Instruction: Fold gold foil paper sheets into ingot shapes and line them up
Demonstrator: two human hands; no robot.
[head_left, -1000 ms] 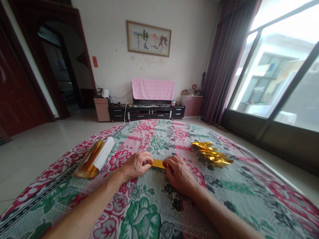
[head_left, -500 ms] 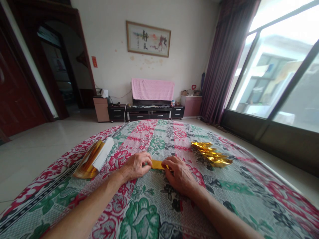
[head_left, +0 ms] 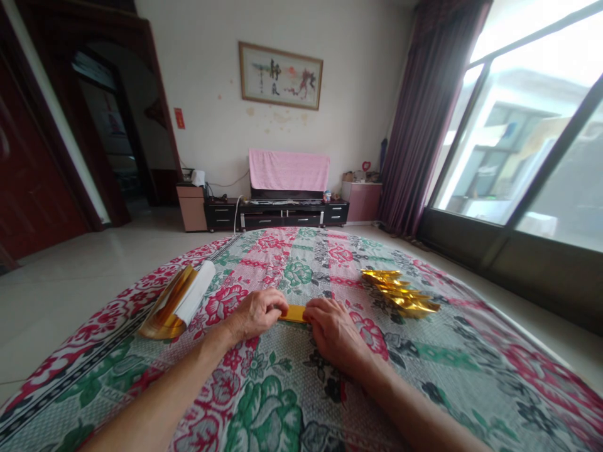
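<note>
A small folded strip of gold foil paper (head_left: 294, 313) lies on the flowered cloth (head_left: 292, 389) between my two hands. My left hand (head_left: 257, 312) pinches its left end with curled fingers. My right hand (head_left: 333, 331) presses down on its right end, fingers bent over the paper. Most of the strip is hidden under my fingers.
A stack of gold foil sheets with a white backing (head_left: 178, 301) lies to the left on the cloth. A pile of folded gold pieces (head_left: 400, 292) sits to the right. Beyond are a tiled floor, a low TV cabinet (head_left: 282, 212) and a large window (head_left: 532, 125).
My right hand has slid left along the gold strip, closer to my left hand, so less of the paper shows between them.
</note>
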